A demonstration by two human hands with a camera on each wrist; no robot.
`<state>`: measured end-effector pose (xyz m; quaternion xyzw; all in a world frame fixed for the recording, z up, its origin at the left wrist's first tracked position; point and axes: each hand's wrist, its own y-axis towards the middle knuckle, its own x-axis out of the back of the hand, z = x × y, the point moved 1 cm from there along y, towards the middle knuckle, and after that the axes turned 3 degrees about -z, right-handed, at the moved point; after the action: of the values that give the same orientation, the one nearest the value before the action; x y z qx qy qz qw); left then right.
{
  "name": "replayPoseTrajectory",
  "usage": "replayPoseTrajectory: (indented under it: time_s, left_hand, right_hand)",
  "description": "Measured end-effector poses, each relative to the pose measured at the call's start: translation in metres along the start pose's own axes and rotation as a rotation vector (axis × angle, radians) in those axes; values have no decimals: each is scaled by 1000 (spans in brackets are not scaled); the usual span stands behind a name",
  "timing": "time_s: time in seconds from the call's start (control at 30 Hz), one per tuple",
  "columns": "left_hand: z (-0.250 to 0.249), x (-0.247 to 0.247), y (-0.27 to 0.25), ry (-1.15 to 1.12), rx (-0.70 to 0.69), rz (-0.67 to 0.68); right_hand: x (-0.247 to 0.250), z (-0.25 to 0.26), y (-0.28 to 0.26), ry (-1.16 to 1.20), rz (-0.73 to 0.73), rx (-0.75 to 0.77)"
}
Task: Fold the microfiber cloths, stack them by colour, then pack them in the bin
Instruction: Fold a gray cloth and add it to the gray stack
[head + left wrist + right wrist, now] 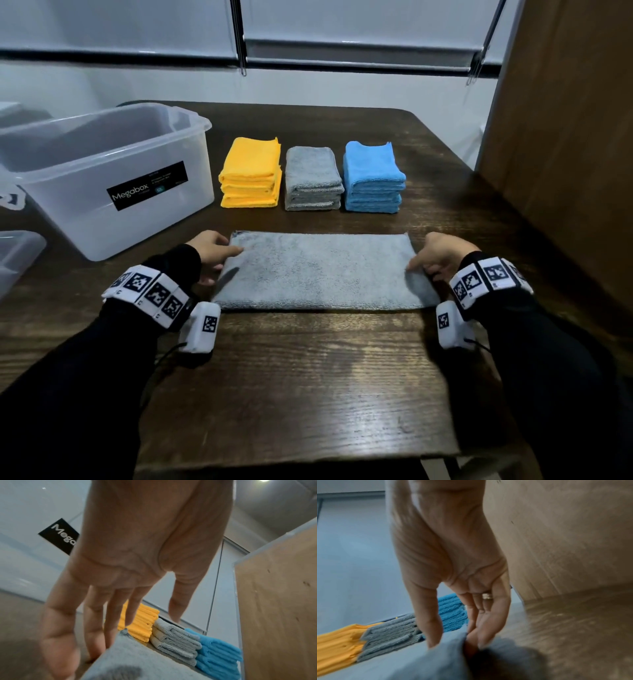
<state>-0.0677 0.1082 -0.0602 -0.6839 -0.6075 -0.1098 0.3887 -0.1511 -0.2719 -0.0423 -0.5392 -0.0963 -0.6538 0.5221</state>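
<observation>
head view: grey cloth [318,270], folded to a long strip, flat on the wooden table [308,377], near the front edge; left hand [209,251] at its left end, fingers lying out on the pile; right hand [442,253] at its right end, fingers curled at the raised corner. behind, in a row: yellow stack [251,174], grey stack [313,180], blue stack [373,178], just beside one another; clear bin [102,178] to the left, nothing visible in it. left wrist view: fingers [96,635] extended, tips slipping under the cloth's end, thumb apart; grip not closed. right wrist view: fingertips [477,632] pinching a bunched fold of cloth against the thumb; blurred. risks, as judged: uneven lift at the two ends would skew the next fold; a slack left hold may drop its end and undo the layers; a wide sweep forward could nudge the stacks. room: open table between strip and stacks, more in front; brown panel [565,137] bounds the right side, bin the left.
</observation>
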Motion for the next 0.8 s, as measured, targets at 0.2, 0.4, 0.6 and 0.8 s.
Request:
replayPoseTrajectory:
  time_s: [0.2, 0.4, 0.6, 0.8]
  left_hand:
    - [10, 4, -11, 77, 54, 114]
    - [11, 14, -16, 102, 10, 202]
    - [11, 11, -11, 68, -35, 137]
    - [12, 12, -12, 72, -55, 138]
  right_hand:
    - [-5, 17, -12, -145, 27, -23]
    - [-11, 52, -22, 97, -78, 178]
    - [-52, 104, -47, 36, 46, 308]
    - [-78, 116, -44, -22, 197, 221]
